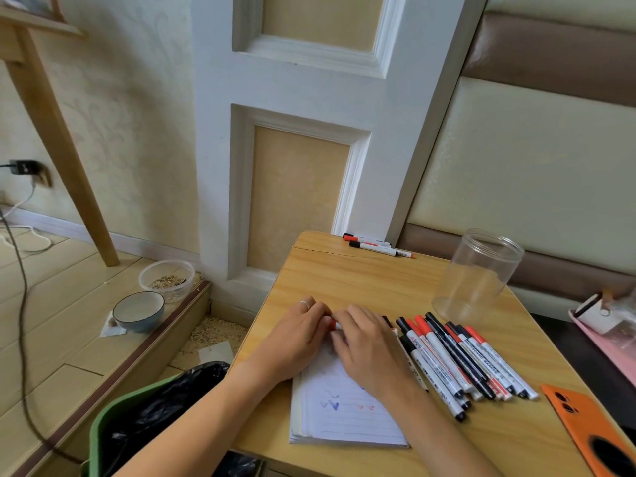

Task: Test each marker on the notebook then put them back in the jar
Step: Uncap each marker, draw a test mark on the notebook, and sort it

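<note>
Markers [461, 359] lie on the desk [344, 277] by our empty jar [478, 277], and both our left hand [296, 335] and right hand [371, 349] pinch one red marker [335, 326] above the notebook [344, 414], maybe to uncap it.

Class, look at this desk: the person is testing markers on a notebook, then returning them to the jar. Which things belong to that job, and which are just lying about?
Belongs to the job:
notebook
clear jar
pile of markers
three markers at the far edge
red marker held between left hand and right hand

Just lying about:
orange phone
blue bowl
plastic tub
green bin
</note>
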